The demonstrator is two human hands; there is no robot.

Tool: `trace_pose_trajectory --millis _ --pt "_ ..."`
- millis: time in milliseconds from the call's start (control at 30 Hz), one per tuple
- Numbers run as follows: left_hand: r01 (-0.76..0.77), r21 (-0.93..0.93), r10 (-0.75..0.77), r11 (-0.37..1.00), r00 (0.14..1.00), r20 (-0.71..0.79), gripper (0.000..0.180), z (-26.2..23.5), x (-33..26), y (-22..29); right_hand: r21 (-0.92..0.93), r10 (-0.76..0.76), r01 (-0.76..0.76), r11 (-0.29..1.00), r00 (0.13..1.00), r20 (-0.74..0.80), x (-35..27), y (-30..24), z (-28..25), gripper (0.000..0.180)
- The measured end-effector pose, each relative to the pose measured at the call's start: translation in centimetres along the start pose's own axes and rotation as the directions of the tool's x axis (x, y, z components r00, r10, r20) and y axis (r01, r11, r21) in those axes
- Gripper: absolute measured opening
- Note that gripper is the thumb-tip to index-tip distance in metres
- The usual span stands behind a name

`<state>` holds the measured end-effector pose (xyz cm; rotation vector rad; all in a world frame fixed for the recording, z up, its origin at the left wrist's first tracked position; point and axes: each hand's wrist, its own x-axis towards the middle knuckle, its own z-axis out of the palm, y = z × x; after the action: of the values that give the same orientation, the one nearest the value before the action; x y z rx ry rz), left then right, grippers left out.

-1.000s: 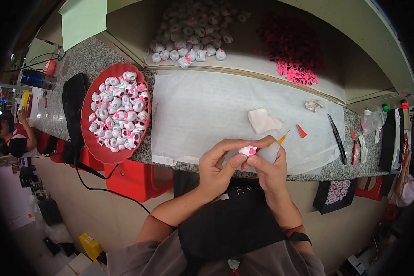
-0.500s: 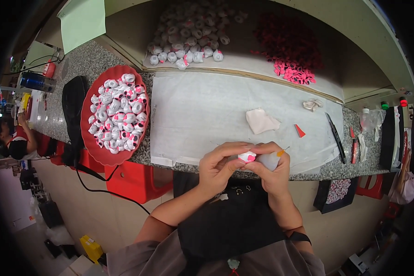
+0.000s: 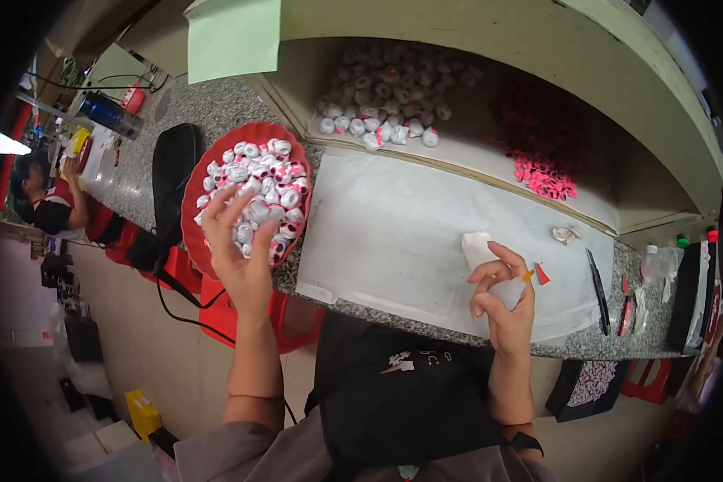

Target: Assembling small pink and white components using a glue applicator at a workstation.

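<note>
My left hand (image 3: 239, 253) is over the scalloped red tray (image 3: 191, 189), fingers and thumb spread apart. Beneath and between those fingers lie small white and pink figure pieces (image 3: 259, 170), heaped in the tray; none is plainly gripped. Above the white paper sheet (image 3: 377, 233), my right hand (image 3: 508, 301) is closed around a small translucent squeeze bottle (image 3: 508, 292) with an orange-yellow neck and thin needle tip. A folded white cloth (image 3: 475, 247) rests just behind the right fingers, and a small red cap (image 3: 542, 275) lies beside them.
Black tweezers (image 3: 598, 289) and a red-handled tool (image 3: 626, 313) lie at the right. Under the shelf sit a pile of white pieces (image 3: 386, 96) and a heap of pink parts (image 3: 542, 173). A black case (image 3: 175, 161) flanks the tray. Another person (image 3: 52, 201) sits far left.
My left hand has left the white and pink piece held at the middle and moved over the tray, fingers spreading. The right hand keeps the bottle, now apart from the left. The view has shifted.
</note>
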<state>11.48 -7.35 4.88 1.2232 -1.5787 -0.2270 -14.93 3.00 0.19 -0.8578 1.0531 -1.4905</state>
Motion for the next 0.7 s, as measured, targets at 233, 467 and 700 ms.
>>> trace_pose_trajectory --millis 233,467,700 --pt "-0.444 -0.089 0.429 0.892 0.766 0.479 0.030 14.7 6.4 3.2 0.089 -0.067 0.076 0.993 0.993 -0.098 -0.7 -0.5 -0.4 0.045" --pt "-0.708 0.004 0.540 0.706 0.542 0.645 0.028 23.6 8.7 -0.9 0.003 -0.046 0.046 0.999 0.994 -0.100 -2.7 -1.1 -2.2 0.034" --pt "0.160 -0.479 0.224 0.863 0.729 0.647 0.028 14.6 1.0 5.8 -0.085 -0.159 0.141 0.986 0.952 -0.260 -3.1 -1.9 -3.3 0.041"
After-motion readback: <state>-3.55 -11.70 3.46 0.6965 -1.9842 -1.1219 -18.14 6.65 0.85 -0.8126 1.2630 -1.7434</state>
